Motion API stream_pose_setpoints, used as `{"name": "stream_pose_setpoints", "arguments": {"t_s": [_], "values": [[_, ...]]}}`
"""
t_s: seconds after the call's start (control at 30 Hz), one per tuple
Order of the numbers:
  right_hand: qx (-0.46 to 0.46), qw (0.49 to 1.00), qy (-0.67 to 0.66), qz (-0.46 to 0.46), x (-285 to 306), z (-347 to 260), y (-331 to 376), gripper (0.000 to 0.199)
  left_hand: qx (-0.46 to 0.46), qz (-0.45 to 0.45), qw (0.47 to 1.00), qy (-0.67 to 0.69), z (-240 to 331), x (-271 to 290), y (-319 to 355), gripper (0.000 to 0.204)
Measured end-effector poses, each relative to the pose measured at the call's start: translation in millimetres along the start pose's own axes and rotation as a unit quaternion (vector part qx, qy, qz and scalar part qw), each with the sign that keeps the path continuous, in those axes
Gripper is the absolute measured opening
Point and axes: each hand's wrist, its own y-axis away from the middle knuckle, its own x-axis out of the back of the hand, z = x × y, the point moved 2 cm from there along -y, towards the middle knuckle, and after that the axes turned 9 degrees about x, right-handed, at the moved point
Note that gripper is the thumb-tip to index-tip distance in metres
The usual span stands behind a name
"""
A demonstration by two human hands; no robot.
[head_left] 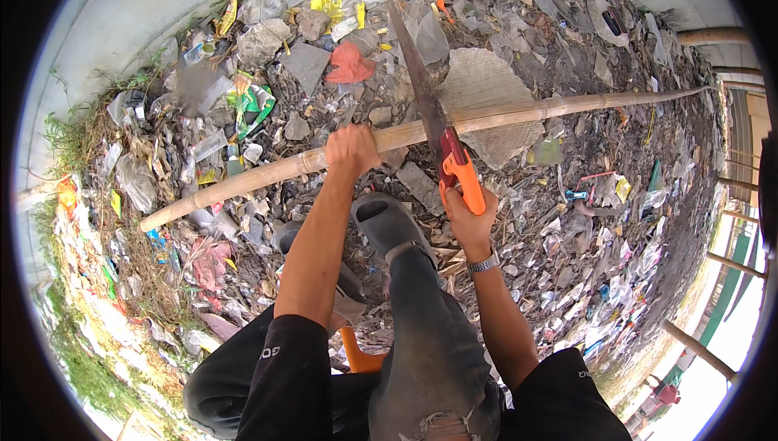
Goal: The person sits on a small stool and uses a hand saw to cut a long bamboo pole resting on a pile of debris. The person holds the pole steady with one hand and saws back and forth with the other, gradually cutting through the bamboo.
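A long pale bamboo pole (267, 172) lies across in front of me, rising slightly toward the right, where it thins out. My left hand (352, 149) is wrapped round it left of the middle. In my right hand (472, 216) is the orange and red handle of a handsaw (418, 76). Its dark, rusty-looking blade crosses the pole just right of my left hand and points away from me. Whether the teeth have cut into the bamboo cannot be made out. Beyond the pole, partly behind it, lies a flat, rough grey slab (486, 89).
Litter, broken stones and plastic scraps cover the ground, with a red scrap (350, 63) beyond the pole. My grey clog (387, 221) is planted close to the pole. Pale walls (89, 44) rise at the far left and far right. Another person (663, 395) is at lower right.
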Motion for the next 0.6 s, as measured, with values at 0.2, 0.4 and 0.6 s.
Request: {"name": "stream_pose_setpoints", "arguments": {"t_s": [0.2, 0.4, 0.6], "values": [[0.009, 0.997, 0.070, -0.022, 86, 6, 190, 0.006, 0.019, -0.038, 0.999, -0.016, -2, 1, 3, 0.034], [0.012, 0.989, 0.135, -0.062, 80, -11, 174, 0.015, 0.024, -0.030, 0.999, -0.029, -8, 1, -4, 0.046], [0.063, 0.998, 0.016, 0.020, -15, -24, 37, 0.016, 0.023, -0.024, 0.999, -0.039, 0, -1, -7, 0.059]]}}
